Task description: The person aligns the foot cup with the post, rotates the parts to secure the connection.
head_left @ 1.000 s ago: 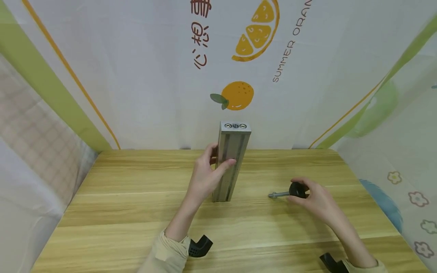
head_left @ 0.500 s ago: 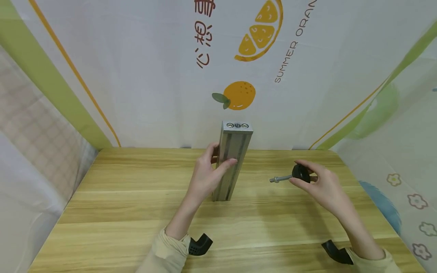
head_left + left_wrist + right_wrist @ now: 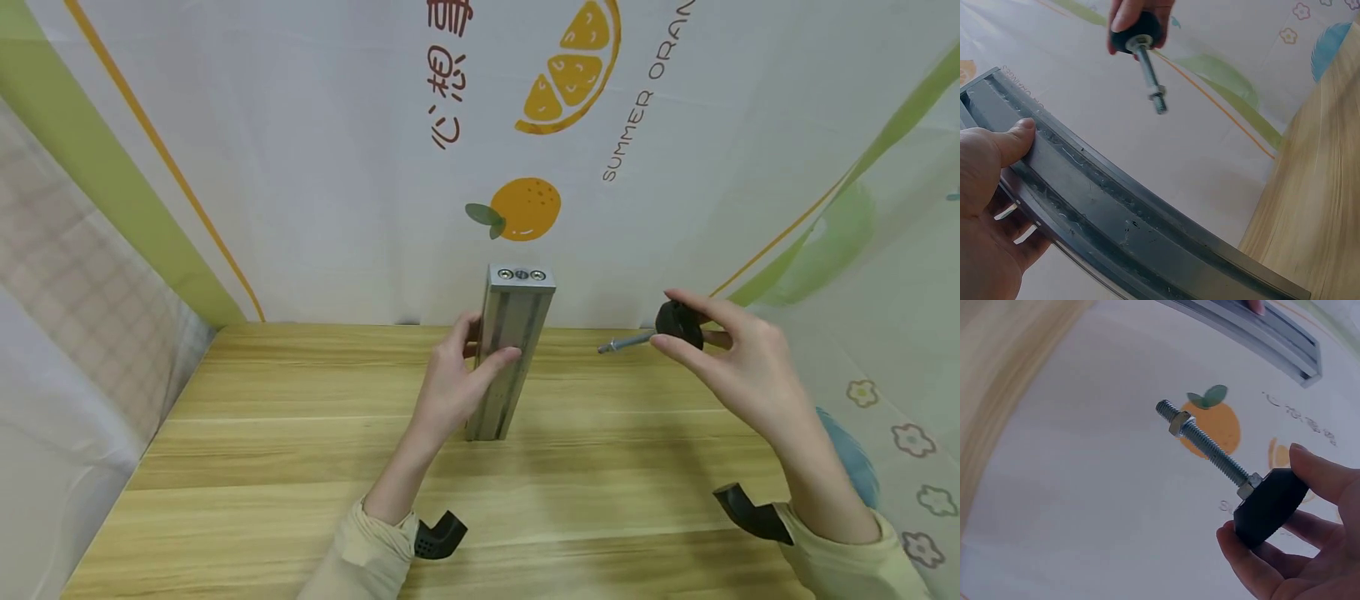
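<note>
The right hand (image 3: 750,354) is rising: across the last second it is coming up from near the table (image 3: 300,454), and it is carrying a black knob-like piece (image 3: 680,325) with it. Its thumb and fingers are pinching this piece at the rim, so the grip is narrow and full. From the piece a threaded rod (image 3: 1216,452) is sticking out, pointing towards the left and a little downwards, and a nut (image 3: 1180,423) is sitting near its free tip. The left hand (image 3: 452,382) is staying in its place; it is holding a metal bar (image 3: 517,325) with the thumb across the front and the fingers around the side. The bar is standing upright on the table, and its end face (image 3: 521,277), with three round fittings, is looking up. The rod is hanging in the air to the right of the bar, well apart from it and not touching. For the work, I judge, this lift is freeing the rod to be turned and guided, while the bar is being kept steady.
</note>
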The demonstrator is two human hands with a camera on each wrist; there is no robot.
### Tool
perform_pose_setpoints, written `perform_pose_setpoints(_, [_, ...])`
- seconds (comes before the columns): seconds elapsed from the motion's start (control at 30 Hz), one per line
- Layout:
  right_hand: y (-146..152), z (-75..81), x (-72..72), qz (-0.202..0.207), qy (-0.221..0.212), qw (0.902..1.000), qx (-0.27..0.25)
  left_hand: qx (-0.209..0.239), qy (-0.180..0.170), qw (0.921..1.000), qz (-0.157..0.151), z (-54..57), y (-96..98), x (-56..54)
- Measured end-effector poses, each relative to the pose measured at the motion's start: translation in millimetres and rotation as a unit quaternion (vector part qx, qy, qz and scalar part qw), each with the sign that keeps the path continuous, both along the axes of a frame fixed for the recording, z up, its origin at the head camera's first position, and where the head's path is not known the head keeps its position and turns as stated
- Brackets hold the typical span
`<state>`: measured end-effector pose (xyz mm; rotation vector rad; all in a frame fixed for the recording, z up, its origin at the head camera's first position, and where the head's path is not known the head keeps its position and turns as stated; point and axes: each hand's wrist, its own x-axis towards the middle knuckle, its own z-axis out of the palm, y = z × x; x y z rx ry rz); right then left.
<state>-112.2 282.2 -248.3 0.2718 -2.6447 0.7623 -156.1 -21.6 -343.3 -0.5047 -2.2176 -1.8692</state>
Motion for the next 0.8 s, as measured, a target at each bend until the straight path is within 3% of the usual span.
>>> perform_pose_setpoints(0.23, [-12.9, 28.9, -1.4, -0.018, 0.022, 0.9991, -0.030, -0.003, 0.002, 1.0000, 0.002, -1.6, -0.4, -0.4])
perform_pose_setpoints(0.43, [-19.9, 53.2, -3.3, -0.008, 0.050, 0.9966, -0.064, -0.002, 0.010, 0.9999, 0.001, -3.2, -0.6, -1.5])
perform_pose_setpoints(0.6, [-30.1, 73.6, -6.0, 0.023, 0.073, 0.9908, -0.112, -0.003, 0.009, 1.0000, 0.001, -2.7, -0.4, -1.5])
perform_pose_setpoints(0.8, [-47.7, 95.7, -12.0, 0.074, 0.126, 0.9771, -0.155, -0.005, 0.008, 1.0000, 0.002, -0.7, -0.4, -1.2])
